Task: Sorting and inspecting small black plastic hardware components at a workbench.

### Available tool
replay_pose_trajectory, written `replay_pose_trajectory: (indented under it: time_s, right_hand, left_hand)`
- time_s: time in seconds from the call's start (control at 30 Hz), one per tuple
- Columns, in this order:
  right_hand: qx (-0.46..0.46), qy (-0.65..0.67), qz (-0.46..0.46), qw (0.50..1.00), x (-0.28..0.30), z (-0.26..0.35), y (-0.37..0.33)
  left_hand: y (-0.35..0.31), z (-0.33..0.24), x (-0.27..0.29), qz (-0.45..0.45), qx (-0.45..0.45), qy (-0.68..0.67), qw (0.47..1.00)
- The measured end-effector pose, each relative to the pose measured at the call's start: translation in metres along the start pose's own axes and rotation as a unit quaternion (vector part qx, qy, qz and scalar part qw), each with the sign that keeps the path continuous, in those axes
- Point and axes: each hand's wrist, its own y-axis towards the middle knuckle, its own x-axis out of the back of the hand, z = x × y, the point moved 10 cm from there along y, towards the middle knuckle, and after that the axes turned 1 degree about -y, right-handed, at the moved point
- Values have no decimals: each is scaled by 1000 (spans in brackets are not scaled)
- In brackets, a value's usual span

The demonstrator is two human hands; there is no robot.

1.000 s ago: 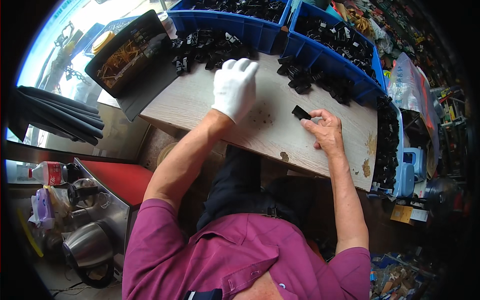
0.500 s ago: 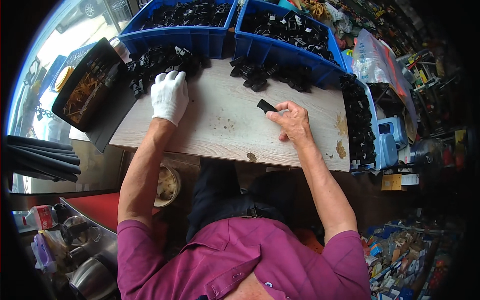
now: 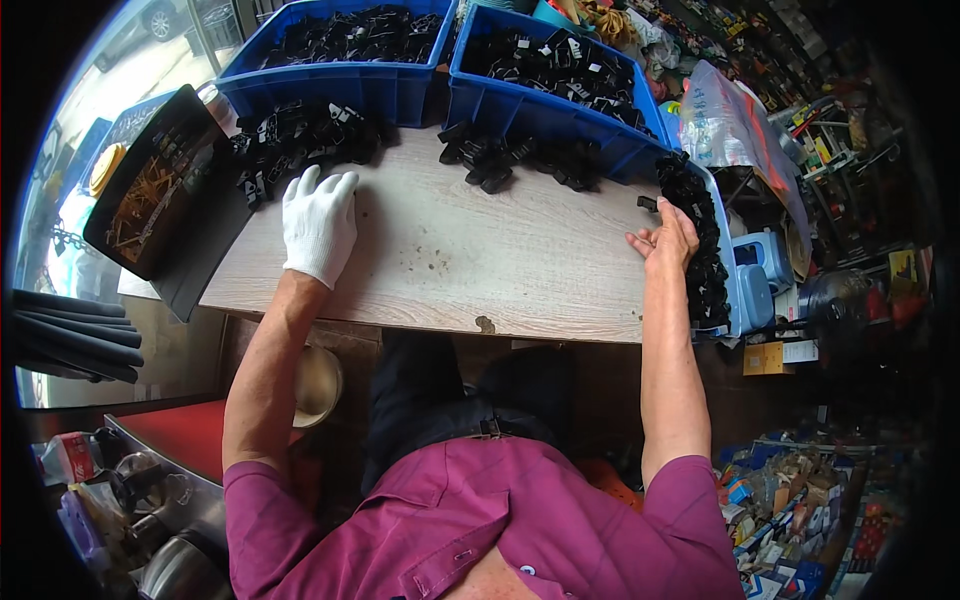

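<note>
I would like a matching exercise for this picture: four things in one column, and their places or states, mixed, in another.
Things:
1. Left hand
2. Right hand
3. Tablet
4. Light blue bin

Places or states:
A. At the right end of the table, with many black pieces inside
B. Covered by a white glove
C. Propped up at the left end of the table
D. Bare, with a small black piece at its fingertips

Right pairs: 1-B, 2-D, 3-C, 4-A
</note>
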Motion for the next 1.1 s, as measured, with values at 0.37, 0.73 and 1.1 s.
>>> replay_pose_trajectory:
  time_s: [0.37, 0.73, 1.1]
  right_hand:
    - [11, -195, 166, 967, -77, -15, -18]
    - [135, -338, 170, 916, -101, -7, -13]
    - [117, -318, 177, 924, -94, -9, -15]
  left_hand:
    - [7, -50, -4, 55, -53, -142, 987]
    - [3, -47, -7, 55, 2, -209, 976]
    - [7, -41, -7, 58, 1, -164, 985]
